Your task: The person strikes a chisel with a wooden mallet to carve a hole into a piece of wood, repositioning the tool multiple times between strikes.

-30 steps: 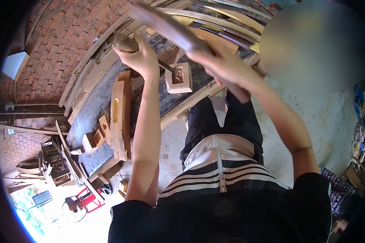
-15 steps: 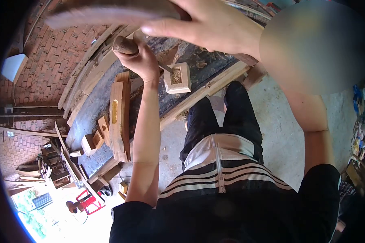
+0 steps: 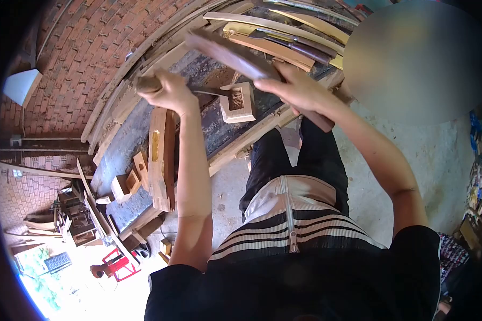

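Note:
My left hand (image 3: 172, 95) is closed around a chisel (image 3: 211, 91), its rounded wooden handle poking out past the fist. The chisel leans low, and its blade tip reaches into the recess of a pale wooden block (image 3: 238, 116). Shavings lie in that rectangular recess. Above and right of the block, my right hand (image 3: 301, 92) grips a long dark wooden club (image 3: 233, 58). The club slants from upper left to lower right, apart from the chisel handle, and is slightly blurred.
The block sits on a dark workbench (image 3: 203, 120) with a pale wooden front edge. A mortised timber (image 3: 159, 160) stands left of my forearm, near small wood pieces (image 3: 126, 186). Strips of wood (image 3: 273, 51) and other chisels (image 3: 305, 48) lie at the back. A red stool (image 3: 120, 266) is lower left.
My right hand has brought the club down from the top of the view. My left hand has moved left and lower, tilting the chisel flatter toward the bench.

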The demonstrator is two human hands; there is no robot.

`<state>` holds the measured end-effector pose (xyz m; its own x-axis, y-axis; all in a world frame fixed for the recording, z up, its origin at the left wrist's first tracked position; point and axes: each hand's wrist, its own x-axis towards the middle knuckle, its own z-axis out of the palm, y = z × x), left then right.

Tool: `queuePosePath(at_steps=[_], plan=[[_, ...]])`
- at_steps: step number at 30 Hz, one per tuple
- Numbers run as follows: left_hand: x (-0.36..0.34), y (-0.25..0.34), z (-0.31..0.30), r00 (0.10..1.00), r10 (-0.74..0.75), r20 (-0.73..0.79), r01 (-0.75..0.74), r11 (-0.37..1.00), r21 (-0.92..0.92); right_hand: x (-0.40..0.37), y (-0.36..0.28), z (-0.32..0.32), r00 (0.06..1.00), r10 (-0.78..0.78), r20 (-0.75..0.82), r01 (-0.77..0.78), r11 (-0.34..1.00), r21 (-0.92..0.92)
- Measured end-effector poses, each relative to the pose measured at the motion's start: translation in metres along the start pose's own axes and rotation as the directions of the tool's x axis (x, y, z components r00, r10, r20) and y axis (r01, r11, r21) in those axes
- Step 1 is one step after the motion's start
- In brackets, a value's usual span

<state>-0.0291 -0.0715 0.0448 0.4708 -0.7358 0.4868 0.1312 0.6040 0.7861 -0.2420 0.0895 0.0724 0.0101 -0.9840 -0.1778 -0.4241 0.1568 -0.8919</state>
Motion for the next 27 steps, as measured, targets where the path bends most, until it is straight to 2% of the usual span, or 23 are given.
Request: queuePosePath(at_steps=[1,4,7,9,10,12,13,15,19,21,23,24,25,26,27], plan=[[0.002,0.002,-0.004,0.995,-0.082,-0.052,0.08,0.996,-0.027,-0.003,0.016,0.006,0.997,0.071,0.009,-0.071,0.997,-0.012],[0.012,-0.012,-0.019,0.989,-0.126,-0.083,0.118,0.988,-0.099,-0.014,0.049,0.022,0.98,0.182,0.081,-0.188,0.979,0.077],[0.014,-0.018,-0.026,0.978,-0.157,-0.141,0.138,0.982,-0.132,-0.019,0.067,0.037,0.971,0.23,0.071,-0.232,0.973,0.013],[0.014,-0.006,-0.021,0.951,-0.216,-0.22,0.205,0.976,-0.071,-0.015,0.071,0.043,0.975,0.219,0.036,-0.218,0.976,-0.023],[0.012,0.002,-0.02,0.951,-0.221,-0.215,0.21,0.975,-0.072,-0.013,0.074,0.045,0.975,0.219,0.039,-0.218,0.976,-0.011],[0.007,0.021,-0.021,0.978,-0.197,-0.069,0.19,0.977,-0.1,-0.017,0.078,0.046,0.973,0.227,0.049,-0.227,0.974,0.002],[0.004,0.027,-0.019,0.977,-0.197,-0.075,0.19,0.977,-0.095,-0.017,0.078,0.047,0.977,0.209,0.039,-0.21,0.978,0.016],[-0.004,0.036,-0.013,0.996,-0.083,0.03,0.086,0.989,-0.12,-0.015,0.076,0.047,0.982,0.184,0.034,-0.185,0.982,0.03],[-0.019,0.036,-0.01,0.991,-0.056,0.118,0.066,0.995,-0.081,-0.016,0.08,0.049,0.981,0.192,0.031,-0.193,0.981,0.006],[-0.026,0.037,-0.004,0.994,-0.072,0.085,0.078,0.995,-0.069,-0.017,0.08,0.049,0.984,0.176,0.012,-0.176,0.984,-0.007],[-0.026,0.03,-0.002,0.998,0.033,0.049,-0.039,0.992,0.123,-0.019,0.073,0.048,0.983,0.184,0.015,-0.184,0.982,0.031],[-0.027,0.026,-0.002,0.998,0.056,0.04,-0.061,0.989,0.136,-0.018,0.067,0.046,0.984,0.178,0.015,-0.179,0.984,0.028],[-0.029,0.021,-0.001,0.998,0.058,0.038,-0.063,0.989,0.134,-0.016,0.06,0.041,0.98,0.193,0.053,-0.197,0.974,0.113],[-0.035,0.023,0.005,0.987,0.14,0.075,-0.153,0.968,0.199,-0.016,0.048,0.035,0.974,0.208,0.094,-0.223,0.955,0.197],[-0.041,0.025,0.009,0.969,0.215,0.119,-0.239,0.935,0.262,-0.015,0.031,0.028,0.99,0.124,0.073,-0.138,0.96,0.242]])
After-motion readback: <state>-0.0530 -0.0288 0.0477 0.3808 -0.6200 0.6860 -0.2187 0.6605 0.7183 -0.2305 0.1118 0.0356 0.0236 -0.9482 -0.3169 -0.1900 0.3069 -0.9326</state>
